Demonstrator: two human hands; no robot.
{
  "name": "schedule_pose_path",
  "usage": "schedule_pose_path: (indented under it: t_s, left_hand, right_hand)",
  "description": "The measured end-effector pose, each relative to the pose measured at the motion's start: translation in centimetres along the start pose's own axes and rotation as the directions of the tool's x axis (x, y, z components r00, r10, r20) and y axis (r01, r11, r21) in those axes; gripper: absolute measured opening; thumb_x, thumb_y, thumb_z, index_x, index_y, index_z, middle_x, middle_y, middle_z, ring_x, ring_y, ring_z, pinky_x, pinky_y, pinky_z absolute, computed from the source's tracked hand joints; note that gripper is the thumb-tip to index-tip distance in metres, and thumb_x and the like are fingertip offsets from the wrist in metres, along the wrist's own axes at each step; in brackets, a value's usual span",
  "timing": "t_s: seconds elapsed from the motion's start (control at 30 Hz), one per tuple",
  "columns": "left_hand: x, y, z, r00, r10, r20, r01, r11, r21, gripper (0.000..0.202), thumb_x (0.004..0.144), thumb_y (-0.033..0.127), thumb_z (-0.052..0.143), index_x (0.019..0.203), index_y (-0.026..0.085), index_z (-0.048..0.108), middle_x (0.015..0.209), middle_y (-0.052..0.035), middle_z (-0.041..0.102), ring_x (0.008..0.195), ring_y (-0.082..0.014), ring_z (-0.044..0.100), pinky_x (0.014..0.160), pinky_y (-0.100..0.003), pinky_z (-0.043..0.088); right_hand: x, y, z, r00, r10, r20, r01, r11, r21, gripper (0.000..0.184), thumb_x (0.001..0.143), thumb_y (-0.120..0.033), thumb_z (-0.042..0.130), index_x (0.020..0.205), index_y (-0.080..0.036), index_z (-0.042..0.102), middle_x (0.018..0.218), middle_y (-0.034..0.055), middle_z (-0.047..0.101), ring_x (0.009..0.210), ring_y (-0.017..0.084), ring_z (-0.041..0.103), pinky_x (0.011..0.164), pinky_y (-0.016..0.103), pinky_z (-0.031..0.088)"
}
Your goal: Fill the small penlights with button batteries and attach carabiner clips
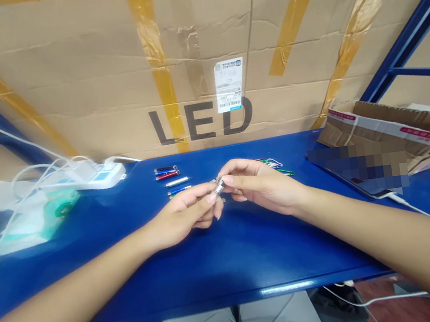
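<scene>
The left hand (pixel 193 211) is closed to a pinch, thumb against fingers, on the lower end of one small silver tube (pixel 219 186). The right hand (pixel 259 182) pinches the upper end of the same tube between thumb and forefinger, its other fingers curled. The tube is held tilted above the middle of the tabletop (pixel 249 251).

Beyond the left hand, toward the back edge, lie at least four slim sticks: a red stick (pixel 168 175), a silver stick (pixel 177 182), a blue stick (pixel 179 190) partly behind the fingers, and a dark one behind the red. Beyond the right hand are green sticks (pixel 286 171) and one metal clip (pixel 275 162); the hand hides some, so their number cannot be told.

By the back left corner sits one white power strip (pixel 101 176) with two plugs in it, and one green-and-white packet (pixel 51 217) in front. Toward the right edge lie one phone (pixel 352 175), with one cable (pixel 404 201), and one open box (pixel 375 125).

The tabletop is blue and glossy. Along its back edge stands a taped cardboard sheet (pixel 95 81) printed "LED", with one label (pixel 230 83). Below the front edge, reddish floor (pixel 380 292) shows.
</scene>
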State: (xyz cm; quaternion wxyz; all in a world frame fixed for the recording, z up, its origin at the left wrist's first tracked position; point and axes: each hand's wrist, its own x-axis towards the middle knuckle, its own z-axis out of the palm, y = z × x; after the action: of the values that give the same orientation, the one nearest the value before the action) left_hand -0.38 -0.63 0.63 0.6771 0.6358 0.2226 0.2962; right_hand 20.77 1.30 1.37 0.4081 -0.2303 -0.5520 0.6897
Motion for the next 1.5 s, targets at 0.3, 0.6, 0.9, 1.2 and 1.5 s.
schedule_pose_path:
  t_s: [0.3, 0.6, 0.9, 1.2, 1.5]
  left_hand:
    - [0.0, -0.1, 0.2, 0.999, 0.026, -0.047, -0.027, 0.999, -0.031, 0.02, 0.102, 0.033, 0.05, 0.109, 0.017, 0.06, 0.077, 0.0023, 0.054, 0.051, -0.0036, 0.029, 0.049, -0.023, 0.021]
    - [0.0, 0.1, 0.4, 0.997, 0.051, -0.064, -0.052, 0.998, -0.025, 0.021, 0.102, 0.031, 0.049, 0.103, 0.015, 0.061, 0.077, 0.0003, 0.057, 0.051, -0.0038, 0.029, 0.048, -0.023, 0.022]
    - [0.1, -0.1, 0.0, 1.0, -0.015, -0.01, 0.014, 0.997, -0.076, 0.026, 0.103, 0.034, 0.048, 0.112, 0.015, 0.064, 0.072, 0.0017, 0.052, 0.049, -0.004, 0.028, 0.046, -0.02, 0.023]
    - [-0.3, 0.7, 0.1, 0.974, -0.178, 0.143, 0.21, 0.941, -0.264, 0.027, 0.098, 0.033, 0.054, 0.107, 0.012, 0.07, 0.063, 0.0042, 0.038, 0.049, -0.0048, 0.022, 0.044, -0.019, 0.018]
    - [-0.7, 0.8, -0.1, 0.915, -0.314, 0.253, 0.376, 0.89, -0.257, 0.03, 0.097, 0.036, 0.057, 0.108, 0.011, 0.07, 0.063, 0.0078, 0.021, 0.051, -0.0063, 0.015, 0.044, -0.02, 0.011]
  right_hand:
    - [0.3, 0.3, -0.1, 1.0, 0.017, -0.004, -0.017, 0.996, 0.085, 0.012, 0.079, -0.027, 0.081, 0.086, -0.021, 0.074, 0.078, -0.0022, 0.067, 0.068, 0.008, 0.056, 0.058, 0.021, 0.039]
    - [0.3, 0.4, -0.2, 0.999, 0.029, 0.016, -0.031, 0.996, 0.08, 0.013, 0.08, -0.028, 0.08, 0.087, -0.02, 0.072, 0.081, -0.0017, 0.068, 0.069, 0.008, 0.057, 0.061, 0.021, 0.042]
    - [0.2, -0.5, -0.5, 0.976, -0.155, 0.152, 0.197, 0.928, -0.316, 0.019, 0.091, -0.033, 0.068, 0.098, -0.02, 0.057, 0.078, -0.0019, 0.062, 0.07, 0.011, 0.056, 0.065, 0.025, 0.044]
    - [-0.9, -2.2, -1.1, 0.811, -0.278, 0.515, 0.583, 0.317, -0.748, 0.023, 0.1, -0.026, 0.05, 0.083, -0.018, 0.062, 0.076, 0.0021, 0.06, 0.068, 0.012, 0.051, 0.067, 0.025, 0.04]
    - [-1.6, -3.8, 0.0, 0.772, -0.063, 0.632, 0.607, 0.365, -0.706, 0.023, 0.099, -0.019, 0.047, 0.086, -0.019, 0.066, 0.085, 0.005, 0.067, 0.082, 0.016, 0.06, 0.079, 0.026, 0.043]
